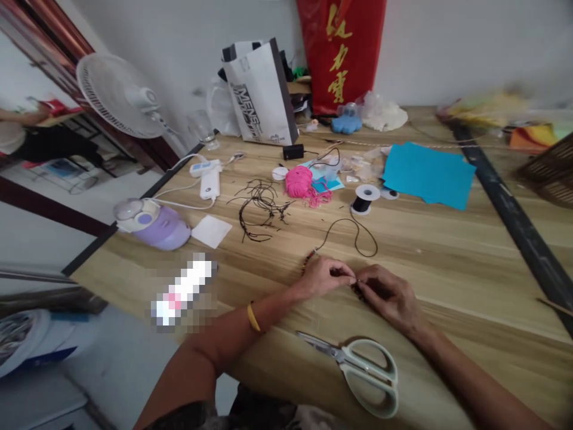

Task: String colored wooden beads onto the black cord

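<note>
Both hands meet over the table, fingertips pinched together. My left hand (pixel 326 276) is closed on a dark cord strung with small coloured beads (pixel 307 260), part of which sticks out beyond its far side. Thumb and fingers of my right hand (pixel 391 294) press together at the same spot, with a dark beaded piece (pixel 357 291) just under the fingertips. From the beads a thin black cord loops up to a white spool of black cord (pixel 366 199). Scissors with pale green handles (pixel 358 370) lie in front of my hands, blades pointing left. The fingers hide the exact pinch point.
Black cord scraps (pixel 264 209) and pink yarn (pixel 299 181) lie beyond my hands. Blue sheets (pixel 427 174) are at the right. A purple device (pixel 156 226), a power strip (pixel 209 179) and a blurred-out phone-like object (pixel 183 292) sit left. A paper bag (pixel 262 95) stands behind.
</note>
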A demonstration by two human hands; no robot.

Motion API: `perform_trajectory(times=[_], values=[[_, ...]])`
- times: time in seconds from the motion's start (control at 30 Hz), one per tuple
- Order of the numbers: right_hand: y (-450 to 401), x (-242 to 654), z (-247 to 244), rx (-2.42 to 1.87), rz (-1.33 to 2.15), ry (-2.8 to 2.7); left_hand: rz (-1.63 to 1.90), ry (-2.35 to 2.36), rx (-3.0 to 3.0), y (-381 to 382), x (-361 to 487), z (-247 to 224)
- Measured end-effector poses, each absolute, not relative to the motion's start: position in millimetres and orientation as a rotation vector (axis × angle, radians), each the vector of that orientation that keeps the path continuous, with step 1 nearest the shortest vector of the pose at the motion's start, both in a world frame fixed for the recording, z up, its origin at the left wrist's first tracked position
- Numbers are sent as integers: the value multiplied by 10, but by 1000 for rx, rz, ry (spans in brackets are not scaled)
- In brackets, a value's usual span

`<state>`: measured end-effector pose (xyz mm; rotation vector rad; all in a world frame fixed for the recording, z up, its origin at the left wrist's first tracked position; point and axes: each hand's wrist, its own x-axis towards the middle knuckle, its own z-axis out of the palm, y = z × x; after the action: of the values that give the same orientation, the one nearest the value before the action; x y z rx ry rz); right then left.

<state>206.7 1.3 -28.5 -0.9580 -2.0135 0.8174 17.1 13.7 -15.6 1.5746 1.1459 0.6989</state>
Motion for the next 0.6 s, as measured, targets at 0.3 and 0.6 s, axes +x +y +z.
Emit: perform_trajectory(times=[0.3,0.6], values=[[-1,2024,-191,-883,633,-2119,684,1088,1534,143,161,-171],[24,2057,-261,-840,646,-2158,761,971,1344,148,157,-181]])
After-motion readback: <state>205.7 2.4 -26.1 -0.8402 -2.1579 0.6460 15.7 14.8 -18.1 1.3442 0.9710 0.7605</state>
